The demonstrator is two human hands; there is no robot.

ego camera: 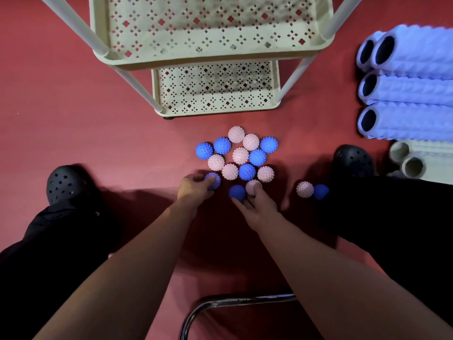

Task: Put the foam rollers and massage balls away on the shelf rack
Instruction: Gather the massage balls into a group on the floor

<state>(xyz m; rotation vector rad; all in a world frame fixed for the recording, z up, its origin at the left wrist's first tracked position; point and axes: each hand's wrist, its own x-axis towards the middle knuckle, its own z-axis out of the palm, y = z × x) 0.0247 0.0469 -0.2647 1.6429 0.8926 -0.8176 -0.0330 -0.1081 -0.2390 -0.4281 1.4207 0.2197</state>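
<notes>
Chrome tubing (235,300), bent in a curve, is showing nearest the camera at the bottom edge, above the red floor mat (73,123). Two bare forearms are reaching forward from there. Left hand (195,188) is curling its fingers round a blue spiky ball (213,180) at the near left edge of the ball cluster. Right hand (256,208) is grasping two balls at once, a blue ball (237,192) and a pink ball (253,187), both lying at the cluster's near edge. Beyond them the other massage balls (240,154), pink and blue mixed, are lying packed together on the mat, touching one another. One pink ball (304,189) and one blue ball (321,191) are sitting apart to the right, just beside the black trouser leg (392,217). Black perforated clogs (65,184) are standing on either side of the cluster. Farther off, the cream shelf rack (215,89) is standing with its perforated trays bare. Pale blue foam rollers (407,101) are lying stacked along the mat's right edge, with cream rollers (416,163) near them.
</notes>
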